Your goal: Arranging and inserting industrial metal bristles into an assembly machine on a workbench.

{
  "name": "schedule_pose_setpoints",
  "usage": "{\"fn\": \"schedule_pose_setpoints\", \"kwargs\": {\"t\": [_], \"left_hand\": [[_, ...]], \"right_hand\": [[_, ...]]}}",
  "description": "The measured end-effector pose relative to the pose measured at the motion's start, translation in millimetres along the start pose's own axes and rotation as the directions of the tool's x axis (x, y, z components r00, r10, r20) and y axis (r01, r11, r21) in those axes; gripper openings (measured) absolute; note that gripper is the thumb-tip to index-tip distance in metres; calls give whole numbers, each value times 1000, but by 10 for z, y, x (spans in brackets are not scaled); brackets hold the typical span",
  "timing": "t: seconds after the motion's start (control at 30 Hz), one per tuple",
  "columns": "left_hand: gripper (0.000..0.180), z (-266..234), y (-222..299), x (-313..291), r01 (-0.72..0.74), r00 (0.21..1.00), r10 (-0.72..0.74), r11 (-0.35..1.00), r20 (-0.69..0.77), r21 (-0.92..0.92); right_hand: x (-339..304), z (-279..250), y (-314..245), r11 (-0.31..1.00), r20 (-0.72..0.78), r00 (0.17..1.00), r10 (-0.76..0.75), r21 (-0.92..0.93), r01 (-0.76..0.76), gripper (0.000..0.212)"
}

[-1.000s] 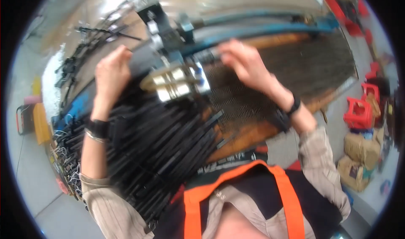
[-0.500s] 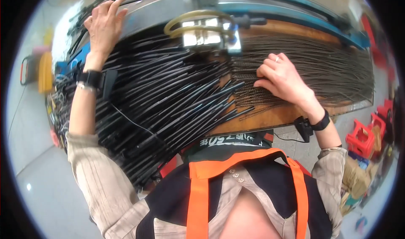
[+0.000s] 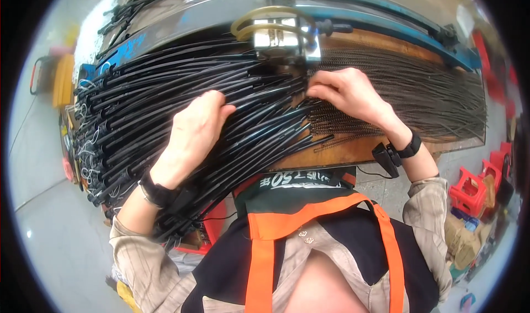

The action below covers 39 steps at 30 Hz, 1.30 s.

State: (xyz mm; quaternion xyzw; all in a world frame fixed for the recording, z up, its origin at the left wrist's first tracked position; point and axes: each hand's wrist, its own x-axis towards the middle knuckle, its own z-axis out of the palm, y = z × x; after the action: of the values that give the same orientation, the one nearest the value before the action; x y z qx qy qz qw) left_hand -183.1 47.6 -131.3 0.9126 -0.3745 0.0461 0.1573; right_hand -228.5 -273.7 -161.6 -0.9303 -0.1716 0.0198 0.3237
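Note:
A dense layer of long black tubes [image 3: 165,83] covers the left half of the workbench, their right ends fanned towards the middle. Over them my left hand [image 3: 196,125] is closed, thumb and fingers pinched around a black tube, most of its grip hidden under the fingers. Long thin coil springs [image 3: 403,86] lie side by side on the right half. My right hand [image 3: 348,95] is closed in a pinch at their left ends, beside the tube ends. What sits between those fingertips is blurred and too small to make out.
Just beyond my hands stands a metal clamp block [image 3: 279,37] with a looped yellowish hose [image 3: 248,23]. A blue rail [image 3: 381,25] runs along the bench's far side. More black tubes [image 3: 143,3] lie at the far left. Red stools [image 3: 469,188] stand on the floor at right.
My left hand has come back from the far left end of the tubes to their middle and closed. My right hand has moved slightly left, to the springs' ends.

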Motion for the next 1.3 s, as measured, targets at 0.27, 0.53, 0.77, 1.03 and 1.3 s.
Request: {"fn": "schedule_pose_setpoints", "kwargs": {"t": [0.27, 0.53, 0.77, 1.03, 1.3], "left_hand": [[14, -177, 290, 254, -206, 976, 208, 978, 65, -31], [5, -132, 483, 515, -247, 950, 255, 967, 180, -66], [16, -393, 811, 1157, -421, 905, 421, 907, 58, -1], [41, -373, 1088, 2118, -596, 779, 573, 803, 256, 19], [43, 29, 1361, 2356, -706, 693, 687, 708, 221, 15]], "right_hand": [[-1, 144, -85, 984, -164, 986, -20, 169, 48, 17], [-209, 211, 135, 936, -572, 742, -350, -189, 296, 26], [-309, -484, 385, 821, -674, 476, -565, -516, 243, 47], [-1184, -1028, 1350, 926, -820, 546, -170, -322, -196, 49], [-1538, -1239, 1536, 792, -840, 448, -306, -486, -370, 38]]}}
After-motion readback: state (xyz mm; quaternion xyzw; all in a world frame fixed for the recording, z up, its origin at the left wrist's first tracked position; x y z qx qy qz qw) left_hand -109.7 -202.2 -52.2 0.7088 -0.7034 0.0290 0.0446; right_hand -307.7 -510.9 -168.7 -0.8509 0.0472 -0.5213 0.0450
